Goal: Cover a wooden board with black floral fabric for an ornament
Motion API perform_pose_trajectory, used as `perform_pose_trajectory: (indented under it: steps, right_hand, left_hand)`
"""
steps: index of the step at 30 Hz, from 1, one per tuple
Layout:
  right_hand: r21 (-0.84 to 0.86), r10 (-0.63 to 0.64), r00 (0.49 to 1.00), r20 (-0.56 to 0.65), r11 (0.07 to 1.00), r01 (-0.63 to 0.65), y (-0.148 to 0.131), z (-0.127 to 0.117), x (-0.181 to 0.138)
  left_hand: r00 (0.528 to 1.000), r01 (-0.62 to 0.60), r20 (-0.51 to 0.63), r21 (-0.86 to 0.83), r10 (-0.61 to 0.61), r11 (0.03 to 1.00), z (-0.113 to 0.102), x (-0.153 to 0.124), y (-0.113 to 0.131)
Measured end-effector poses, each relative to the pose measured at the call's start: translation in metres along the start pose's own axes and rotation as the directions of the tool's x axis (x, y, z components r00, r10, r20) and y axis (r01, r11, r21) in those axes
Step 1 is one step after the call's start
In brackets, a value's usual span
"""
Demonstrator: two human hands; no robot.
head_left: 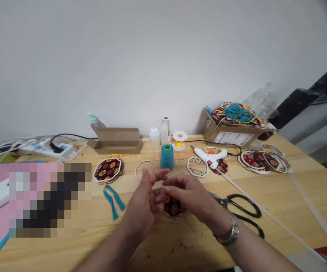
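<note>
My left hand (pixel 145 200) and my right hand (pixel 188 194) meet in the middle, above the table. My right thumb and fingertips are pinched together beside my left fingers. My left hand's lower fingers are curled, while its upper finger stretches toward the right hand. Anything held between the fingertips is too small to make out. Under them lies a dark fabric piece (pixel 174 207) with red and orange round motifs, partly covered by my hands. A teal thread cone (pixel 167 156) stands just behind. Black-handled scissors (pixel 244 207) lie beside my right wrist, partly hidden by it.
A finished-looking ornament (pixel 108 170) with a teal tassel lies left, near a thin wooden ring (pixel 146 163). On the right are a lattice frame (pixel 197 167), a white glue gun (pixel 211 156), patterned pieces (pixel 262 161) and a filled cardboard box (pixel 228 134). A yellow thread spool (pixel 179 140) stands behind.
</note>
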State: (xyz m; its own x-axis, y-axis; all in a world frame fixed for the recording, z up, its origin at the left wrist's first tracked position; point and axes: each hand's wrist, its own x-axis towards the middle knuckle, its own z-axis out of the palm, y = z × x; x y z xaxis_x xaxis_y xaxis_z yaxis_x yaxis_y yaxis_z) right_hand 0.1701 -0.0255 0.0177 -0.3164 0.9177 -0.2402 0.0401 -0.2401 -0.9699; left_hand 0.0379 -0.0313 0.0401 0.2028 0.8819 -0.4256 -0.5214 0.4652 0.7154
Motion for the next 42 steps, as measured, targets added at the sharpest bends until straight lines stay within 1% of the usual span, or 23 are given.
perform_pose_trajectory:
  steps: [3,7,9,16,17,19,20,21,25,26,27,28,29,30,31,32,33,34,35,36,37,39,42]
  right_hand:
    - [-0.012,-0.011,1.0,0.007,1.0,0.011,-0.003,-0.001,-0.004]
    - [0.048,-0.059,0.967,0.246,0.998,0.049,-0.003,0.001,-0.012]
    - [0.051,-0.058,0.958,0.281,0.998,0.045,0.001,0.003,-0.016]
    - [0.029,0.211,0.971,0.111,0.976,-0.216,0.024,0.012,-0.025]
    - [0.04,0.226,0.97,0.086,0.972,-0.23,0.025,0.013,-0.026]
    - [0.072,0.234,0.971,0.044,0.969,-0.237,0.025,0.014,-0.027]
    - [0.095,0.234,0.972,0.033,0.967,-0.236,0.024,0.014,-0.027]
    - [0.122,0.233,0.972,0.026,0.964,-0.235,0.023,0.014,-0.028]
    - [0.18,0.241,0.97,0.012,0.954,-0.24,0.021,0.012,-0.028]
    - [0.187,0.244,0.97,0.006,0.952,-0.241,0.02,0.012,-0.028]
    - [0.194,0.247,0.969,0.002,0.951,-0.242,0.021,0.012,-0.028]
    - [0.203,0.246,0.969,-0.003,0.949,-0.24,0.021,0.012,-0.028]
    - [0.21,0.241,0.97,-0.006,0.949,-0.235,0.021,0.012,-0.028]
    - [0.213,0.235,0.972,-0.008,0.95,-0.228,0.021,0.013,-0.028]
    - [0.214,0.231,0.973,-0.01,0.951,-0.223,0.022,0.013,-0.028]
    - [0.213,0.226,0.974,-0.012,0.952,-0.219,0.022,0.014,-0.027]
    - [0.21,0.222,0.975,-0.012,0.954,-0.214,0.022,0.014,-0.027]
    - [0.206,0.216,0.976,-0.012,0.956,-0.209,0.022,0.014,-0.027]
    - [0.199,0.211,0.978,-0.01,0.958,-0.204,0.022,0.015,-0.027]
    - [0.188,0.204,0.979,-0.009,0.962,-0.199,0.022,0.015,-0.028]
    - [0.17,0.198,0.98,-0.009,0.966,-0.193,0.021,0.016,-0.029]
    - [0.109,0.184,0.983,-0.009,0.977,-0.182,0.02,0.016,-0.031]
    - [-0.03,0.13,0.991,-0.02,0.991,-0.131,0.02,0.018,-0.036]
  left_hand:
    - [0.999,-0.038,-0.027,-0.032,0.037,0.999,0.0,0.002,0.004]
    - [0.997,-0.058,-0.054,-0.097,0.053,0.994,0.001,0.003,0.011]
    - [0.996,-0.078,-0.059,-0.121,0.071,0.99,0.002,0.003,0.013]
    - [0.987,-0.148,-0.085,-0.098,0.14,0.984,0.003,0.005,0.011]
    - [0.984,-0.162,-0.082,-0.049,0.158,0.986,0.003,0.005,0.01]
    - [0.972,-0.213,-0.047,0.226,0.229,0.95,0.0,0.006,0.011]
    - [0.964,-0.239,-0.013,0.398,0.266,0.886,-0.003,0.006,0.014]
    - [0.951,-0.261,0.037,0.629,0.307,0.732,-0.007,0.005,0.019]
    - [0.913,-0.231,0.017,0.844,0.407,0.484,-0.035,-0.001,0.052]
    - [0.868,-0.214,-0.013,0.893,0.497,0.396,-0.042,-0.005,0.061]
    - [0.755,-0.158,0.018,0.975,0.655,0.157,-0.049,-0.01,0.069]
    - [0.612,-0.085,0.076,0.996,0.787,-0.03,-0.054,-0.015,0.076]
    - [0.5,-0.034,0.14,0.989,0.855,-0.142,-0.058,-0.022,0.079]
    - [0.422,-0.004,0.18,0.98,0.888,-0.197,-0.061,-0.028,0.08]
    - [0.357,-0.013,0.182,0.982,0.916,-0.19,-0.062,-0.034,0.077]
    - [0.365,-0.074,0.18,0.984,0.913,-0.165,-0.061,-0.039,0.071]
    - [0.456,-0.144,0.167,0.983,0.874,-0.113,-0.059,-0.043,0.063]
    - [0.609,-0.204,0.134,0.979,0.782,-0.009,-0.056,-0.045,0.053]
    - [0.777,-0.236,0.108,0.963,0.62,0.128,-0.053,-0.045,0.041]
    - [0.886,-0.22,0.082,0.941,0.457,0.256,-0.049,-0.044,0.029]
    - [0.954,-0.179,0.069,0.912,0.293,0.37,-0.046,-0.042,0.017]
    - [0.997,-0.078,0.056,0.796,0.054,0.6,-0.039,-0.035,-0.003]
    - [0.976,0.045,0.166,0.47,-0.139,0.881,-0.034,-0.028,-0.022]
